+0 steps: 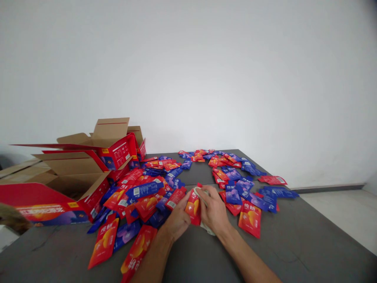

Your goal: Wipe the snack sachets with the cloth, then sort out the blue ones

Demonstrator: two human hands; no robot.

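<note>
Above the near middle of the dark table, a red pouch (193, 208) with orange fruit printed on it is held upright. My left hand (178, 220) grips its left edge, thumb across the front. Wrapped round a pale cloth (208, 229), my right hand (215, 210) presses against the pouch's right side. Part of the cloth and the fingers behind the pouch are hidden. Left of my hands lies a heap of red and blue pouches (144, 190). To the right, more pouches (232, 194) spread in a curve toward the back, with one red pouch (250, 219) closest to me.
Open red cardboard boxes (119, 153) stand at the left, flaps raised, with a large one (55, 200) nearest. The grey table (288, 239) ends at a slanting right edge, beyond which the floor (341, 212) shows. A white wall (224, 78) rises behind the table.
</note>
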